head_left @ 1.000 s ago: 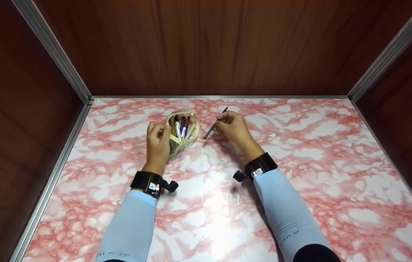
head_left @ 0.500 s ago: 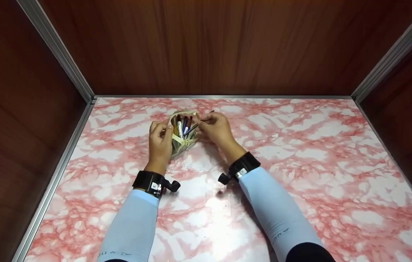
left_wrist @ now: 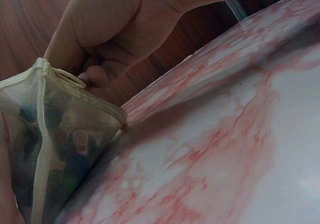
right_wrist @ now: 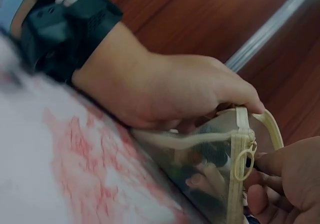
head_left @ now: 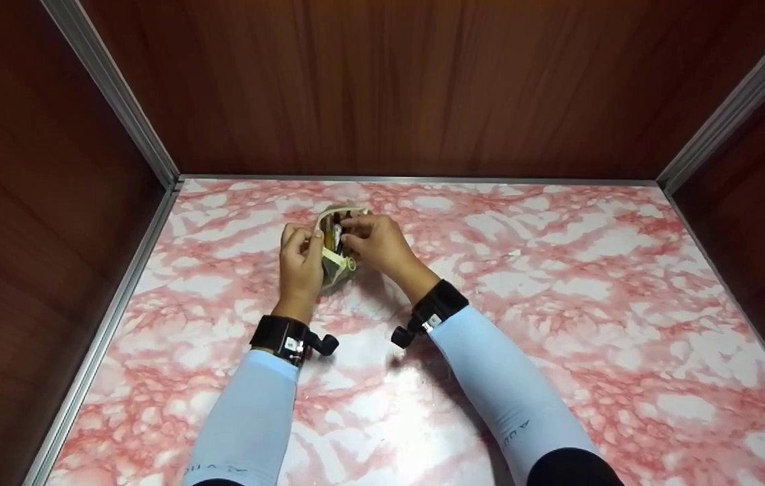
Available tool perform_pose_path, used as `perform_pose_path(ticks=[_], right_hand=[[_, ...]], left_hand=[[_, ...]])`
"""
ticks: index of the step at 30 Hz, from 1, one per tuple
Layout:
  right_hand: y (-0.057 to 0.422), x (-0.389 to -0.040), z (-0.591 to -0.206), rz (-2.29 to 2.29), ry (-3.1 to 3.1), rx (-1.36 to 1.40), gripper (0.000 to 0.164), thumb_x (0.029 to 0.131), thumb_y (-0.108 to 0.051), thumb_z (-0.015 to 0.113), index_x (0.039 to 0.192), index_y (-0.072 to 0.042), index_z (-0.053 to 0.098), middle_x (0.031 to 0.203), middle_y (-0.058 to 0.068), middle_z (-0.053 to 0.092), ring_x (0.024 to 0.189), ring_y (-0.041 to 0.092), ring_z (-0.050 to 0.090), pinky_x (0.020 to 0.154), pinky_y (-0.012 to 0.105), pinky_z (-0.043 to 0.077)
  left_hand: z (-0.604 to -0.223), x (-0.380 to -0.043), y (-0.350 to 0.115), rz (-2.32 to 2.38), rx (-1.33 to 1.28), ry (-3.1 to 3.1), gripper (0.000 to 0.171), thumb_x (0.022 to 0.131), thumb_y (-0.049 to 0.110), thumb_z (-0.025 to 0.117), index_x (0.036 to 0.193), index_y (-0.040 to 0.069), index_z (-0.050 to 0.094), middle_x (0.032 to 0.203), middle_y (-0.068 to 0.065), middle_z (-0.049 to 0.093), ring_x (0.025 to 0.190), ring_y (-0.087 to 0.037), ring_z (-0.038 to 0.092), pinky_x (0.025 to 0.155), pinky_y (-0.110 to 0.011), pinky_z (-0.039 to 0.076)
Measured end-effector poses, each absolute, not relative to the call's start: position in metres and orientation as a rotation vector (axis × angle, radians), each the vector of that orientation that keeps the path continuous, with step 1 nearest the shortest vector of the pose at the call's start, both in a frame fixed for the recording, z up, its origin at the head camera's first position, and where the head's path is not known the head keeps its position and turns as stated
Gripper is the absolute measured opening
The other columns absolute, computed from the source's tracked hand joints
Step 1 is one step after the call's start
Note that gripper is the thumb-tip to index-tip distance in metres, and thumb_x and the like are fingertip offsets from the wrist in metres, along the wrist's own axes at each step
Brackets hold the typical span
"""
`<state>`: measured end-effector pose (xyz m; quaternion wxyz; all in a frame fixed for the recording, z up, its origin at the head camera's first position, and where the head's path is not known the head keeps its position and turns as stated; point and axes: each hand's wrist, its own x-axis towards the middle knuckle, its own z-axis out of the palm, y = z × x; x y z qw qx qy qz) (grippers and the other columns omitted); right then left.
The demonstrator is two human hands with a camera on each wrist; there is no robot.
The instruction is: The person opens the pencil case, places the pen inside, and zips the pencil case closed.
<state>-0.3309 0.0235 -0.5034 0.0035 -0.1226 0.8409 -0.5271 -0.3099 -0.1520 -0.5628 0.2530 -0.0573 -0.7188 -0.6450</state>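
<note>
A cream-edged mesh pencil pouch (head_left: 336, 273) stands on the table with its mouth open. Several pens and markers (head_left: 329, 235) show inside. My left hand (head_left: 300, 260) grips the pouch's left rim, its thumb over the edge in the right wrist view. At the opening is my right hand (head_left: 382, 246), thumb and fingers reaching in over the pens. Whether those fingertips still pinch the dark pen is hidden. Beside them in the right wrist view hangs the ring-shaped zipper pull (right_wrist: 244, 165). Through the mesh, the left wrist view shows blurred marker ends (left_wrist: 80, 138).
A red-and-white marbled table (head_left: 558, 304) lies under both hands. Brown wood-grain panels (head_left: 382, 88) with grey metal edging (head_left: 423, 179) enclose it at the back and sides. A small pale scrap (head_left: 514, 253) lies right of the hands.
My right hand has moved left to the pouch, bringing the dark pen's tip into the mouth; the pen no longer sticks out above that hand. The left hand keeps its hold on the rim.
</note>
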Motion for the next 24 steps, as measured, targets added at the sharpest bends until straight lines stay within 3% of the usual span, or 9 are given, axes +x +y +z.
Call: perform_pose_path(ticks=[4,8,11,16,24], right_hand=[[0.035,-0.33,-0.503,-1.572,2.697,-0.419,0.025,0.103,-0.004,0.079,0.127,-0.001,0.084,0.117,0.02,0.085,0.091,0.022,0.081,0.076,0.028,0.067],[0.053,-0.329,-0.505,-1.454,2.72,-0.44,0.029,0.099,0.005,0.071,0.123,-0.003,0.085,0.123,0.016,0.085,0.104,0.028,0.08,0.087,0.032,0.066],[0.066,-0.329,-0.508,-1.367,2.693,-0.462,0.033,0.095,0.01,0.068,0.119,-0.005,0.085,0.12,0.014,0.085,0.101,0.027,0.078,0.085,0.032,0.064],[0.079,-0.325,-0.515,-1.299,2.633,-0.562,0.028,0.095,0.006,0.076,0.117,-0.007,0.086,0.117,0.014,0.084,0.1,0.022,0.077,0.086,0.029,0.064],[0.08,-0.322,-0.524,-1.206,2.753,-0.698,0.016,0.094,0.0,0.083,0.107,-0.009,0.088,0.111,0.012,0.084,0.099,0.026,0.079,0.092,0.038,0.067]], left_hand=[[-0.562,-0.31,-0.152,-1.753,-0.155,-1.941,0.025,0.111,0.011,0.064,0.089,0.001,0.062,0.106,-0.004,0.056,0.1,-0.014,0.06,0.09,-0.023,0.054],[-0.562,-0.31,-0.153,-1.741,-0.145,-1.934,0.024,0.112,0.012,0.062,0.09,0.001,0.062,0.108,-0.005,0.057,0.098,-0.014,0.06,0.088,-0.022,0.053],[-0.561,-0.309,-0.153,-1.736,-0.149,-1.93,0.024,0.112,0.011,0.061,0.091,-0.001,0.062,0.111,-0.008,0.058,0.101,-0.014,0.06,0.089,-0.022,0.054],[-0.558,-0.309,-0.152,-1.718,-0.197,-1.919,0.024,0.112,0.009,0.06,0.092,-0.005,0.061,0.113,-0.015,0.059,0.106,-0.015,0.06,0.091,-0.021,0.056],[-0.557,-0.309,-0.144,-1.722,-0.251,-1.894,0.023,0.111,0.005,0.061,0.09,-0.005,0.062,0.107,-0.008,0.057,0.102,-0.009,0.059,0.087,-0.019,0.057]])
